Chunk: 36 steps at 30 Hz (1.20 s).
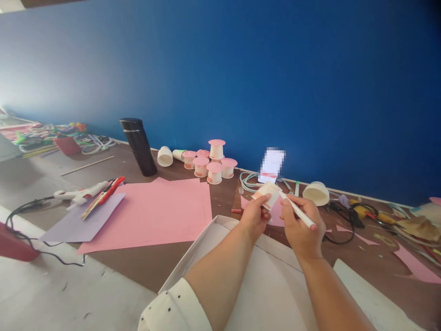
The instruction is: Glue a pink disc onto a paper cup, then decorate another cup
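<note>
My left hand (255,217) is closed around a small white paper cup (271,193) with a pinkish patch on its side. A white marker (299,211) with a red end sits in the closed fingers of my right hand (305,227). Its tip points at the cup; whether it touches cannot be made out. Pink paper (276,214) lies beneath the hands. Left of them, against the wall, several small cups topped with pink discs (214,174) stand grouped, one stacked on top. A larger white cup (316,193) lies on its side beyond my right hand.
Pink sheets (155,211) and a lilac sheet (86,220) carry a glue gun (82,193) and a red utility knife (105,196). A black bottle (139,147) stands behind them. A lit phone (272,164) leans by the blue wall. Cables (344,220) and paper scraps lie right.
</note>
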### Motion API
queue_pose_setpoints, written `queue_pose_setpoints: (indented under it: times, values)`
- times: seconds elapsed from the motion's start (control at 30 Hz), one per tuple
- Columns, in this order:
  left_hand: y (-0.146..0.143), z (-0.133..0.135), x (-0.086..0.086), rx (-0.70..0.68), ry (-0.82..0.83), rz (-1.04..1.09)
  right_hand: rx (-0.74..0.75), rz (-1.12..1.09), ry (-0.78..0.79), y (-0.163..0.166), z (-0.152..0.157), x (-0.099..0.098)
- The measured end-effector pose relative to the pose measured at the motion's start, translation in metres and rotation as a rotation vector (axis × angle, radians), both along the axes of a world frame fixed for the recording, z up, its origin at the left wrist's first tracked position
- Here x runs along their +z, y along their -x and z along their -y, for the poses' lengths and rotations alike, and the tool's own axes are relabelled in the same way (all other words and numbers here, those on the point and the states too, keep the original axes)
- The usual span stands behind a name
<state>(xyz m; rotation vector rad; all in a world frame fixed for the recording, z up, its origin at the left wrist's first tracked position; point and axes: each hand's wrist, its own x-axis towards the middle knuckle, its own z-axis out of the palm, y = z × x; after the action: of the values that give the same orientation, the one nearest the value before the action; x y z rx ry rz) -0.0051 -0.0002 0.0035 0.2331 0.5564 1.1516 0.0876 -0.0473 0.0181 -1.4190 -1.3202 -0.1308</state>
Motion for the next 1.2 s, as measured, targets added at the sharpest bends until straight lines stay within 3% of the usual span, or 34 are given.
queue_pose_setpoints:
  times: [1.2]
  values:
    - [-0.0007,0.0012,-0.0011,-0.017,-0.055,-0.035,-0.01,0.029,0.045,-0.0008,0.0005,0.0012]
